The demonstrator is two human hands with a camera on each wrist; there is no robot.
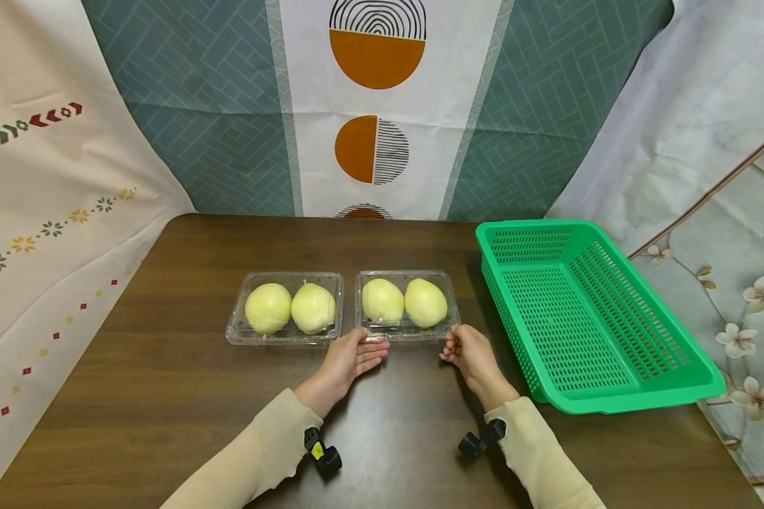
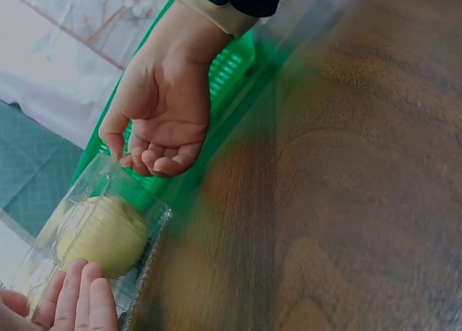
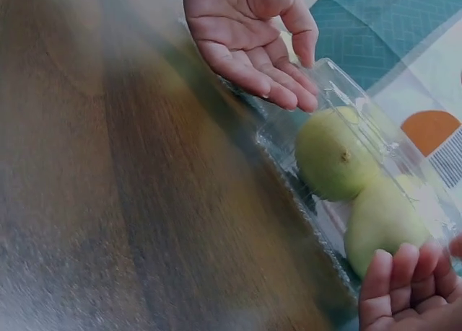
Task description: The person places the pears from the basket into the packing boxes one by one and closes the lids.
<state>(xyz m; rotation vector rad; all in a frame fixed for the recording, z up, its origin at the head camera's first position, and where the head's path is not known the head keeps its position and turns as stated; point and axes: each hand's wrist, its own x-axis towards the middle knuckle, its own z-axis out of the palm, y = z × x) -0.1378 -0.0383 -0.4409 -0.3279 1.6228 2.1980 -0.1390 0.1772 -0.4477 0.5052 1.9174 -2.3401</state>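
Two clear plastic clamshell boxes lie side by side on the table, each with two pale yellow-green pears inside. At the near edge of the right box (image 1: 407, 335) are both hands. My left hand (image 1: 352, 359) is at its near left corner, thumb tip on the lid edge and fingers straight, palm partly turned up. At the near right corner my right hand (image 1: 474, 357) pinches the lid's edge between thumb and curled fingers. The lid looks closed over its pears (image 3: 336, 154). The left box (image 1: 284, 339) stands just beside it, touched by neither hand.
A green plastic basket (image 1: 643, 399) with slotted walls stands to the right, close to the right forearm. The dark wooden table (image 1: 165, 396) ends at a patterned cloth (image 1: 216, 127) behind. More cloths hang at the left and right sides.
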